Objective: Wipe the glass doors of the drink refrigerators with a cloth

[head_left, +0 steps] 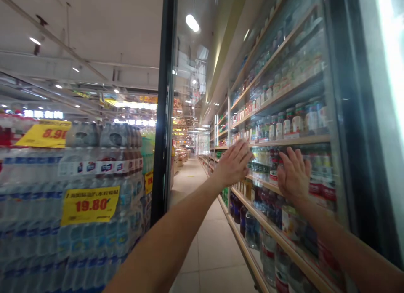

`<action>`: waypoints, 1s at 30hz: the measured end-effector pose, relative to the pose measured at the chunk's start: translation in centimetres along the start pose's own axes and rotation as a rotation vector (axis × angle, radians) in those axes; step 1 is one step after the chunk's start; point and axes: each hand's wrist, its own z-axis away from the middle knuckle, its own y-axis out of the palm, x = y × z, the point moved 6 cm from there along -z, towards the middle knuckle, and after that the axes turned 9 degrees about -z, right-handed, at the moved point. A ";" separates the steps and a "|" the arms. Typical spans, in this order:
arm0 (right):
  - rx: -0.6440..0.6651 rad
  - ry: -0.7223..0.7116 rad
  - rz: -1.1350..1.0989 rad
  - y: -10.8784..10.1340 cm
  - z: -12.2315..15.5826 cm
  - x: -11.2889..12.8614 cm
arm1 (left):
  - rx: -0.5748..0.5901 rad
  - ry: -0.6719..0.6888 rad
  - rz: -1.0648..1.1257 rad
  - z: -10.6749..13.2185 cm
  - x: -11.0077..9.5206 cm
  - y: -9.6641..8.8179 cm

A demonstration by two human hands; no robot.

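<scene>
My left hand (233,162) is stretched forward in the middle of the view, back of the hand up, its fingers extended and slightly bent. Nothing shows in it. To its right, my right hand (295,173) is raised with fingers spread, also holding nothing visible. Both are in front of a glass door panel (195,95) with a black frame (163,103). Whether either hand touches the glass I cannot tell. Around and behind the hands, shelves (293,140) carry rows of drink bottles and jars (287,123), seen through or mirrored in the glass.
Stacked packs of bottled water (101,166) stand on the left, with yellow price signs (90,205) on them. A tiled aisle (202,238) runs straight ahead between shelves. Large bottles (268,255) fill the lowest shelf at right. A dark upright frame (368,116) edges the right side.
</scene>
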 end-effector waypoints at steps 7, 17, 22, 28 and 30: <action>0.010 0.035 -0.027 0.1 0.0 -0.2 | 0.012 -0.532 -0.093 3.2 13.6 -2.2; 0.000 0.004 -0.007 0.0 0.0 -0.3 | 0.077 0.213 0.057 3.1 -0.5 0.4; 0.003 0.029 -0.006 0.1 0.0 -0.3 | 0.034 -0.339 -0.080 6.0 12.1 -2.0; 0.021 0.055 -0.016 0.1 0.0 -0.2 | -0.066 -0.423 -0.110 9.9 6.4 -1.8; 0.018 0.040 -0.020 0.1 0.0 -0.1 | -0.029 -0.011 -0.062 10.4 0.0 -0.8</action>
